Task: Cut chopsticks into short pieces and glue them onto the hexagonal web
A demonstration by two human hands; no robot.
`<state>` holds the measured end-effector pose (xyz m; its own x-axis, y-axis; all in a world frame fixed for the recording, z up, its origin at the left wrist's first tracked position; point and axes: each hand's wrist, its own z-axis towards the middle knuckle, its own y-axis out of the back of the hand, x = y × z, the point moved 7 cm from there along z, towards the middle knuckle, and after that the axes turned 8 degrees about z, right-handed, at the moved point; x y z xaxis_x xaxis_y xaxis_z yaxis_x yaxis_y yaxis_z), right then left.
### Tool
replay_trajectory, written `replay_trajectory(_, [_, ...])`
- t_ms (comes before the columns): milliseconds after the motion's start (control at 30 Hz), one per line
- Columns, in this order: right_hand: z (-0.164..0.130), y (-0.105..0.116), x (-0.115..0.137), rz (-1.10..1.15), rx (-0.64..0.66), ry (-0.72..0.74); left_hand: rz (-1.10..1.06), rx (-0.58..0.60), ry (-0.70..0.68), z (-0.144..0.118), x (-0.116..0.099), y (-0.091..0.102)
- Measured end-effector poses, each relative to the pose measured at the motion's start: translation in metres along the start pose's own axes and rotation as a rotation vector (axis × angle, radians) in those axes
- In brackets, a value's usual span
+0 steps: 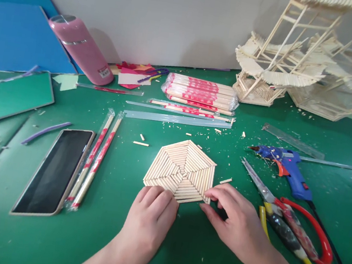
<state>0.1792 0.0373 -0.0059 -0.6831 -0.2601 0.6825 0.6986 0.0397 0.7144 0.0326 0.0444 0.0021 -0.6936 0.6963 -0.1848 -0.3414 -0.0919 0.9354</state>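
Pale wooden hexagon panel (181,170) with concentric stripes lies on green mat (115,237).

2 hands (150,220), 1 hexagon (182,170), 1 phone (56,169)

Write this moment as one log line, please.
left hand: touching near edge of flat hexagonal wooden-stick panel | right hand: fingertips on panel's right corner | surface: green mat | nearby: blue glue gun

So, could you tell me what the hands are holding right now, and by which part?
Both hands rest on the hexagonal stick panel lying flat on the mat: left hand at its near edge, right hand fingertips on its near-right corner. Nothing is lifted.
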Motion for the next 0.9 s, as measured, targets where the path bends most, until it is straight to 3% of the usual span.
replay_trajectory(900, [0.0013,-0.0010,0.0004,0.047,-0.017,-0.001,-0.007,-0.020,0.004,0.0011,-0.0004,0.0013])
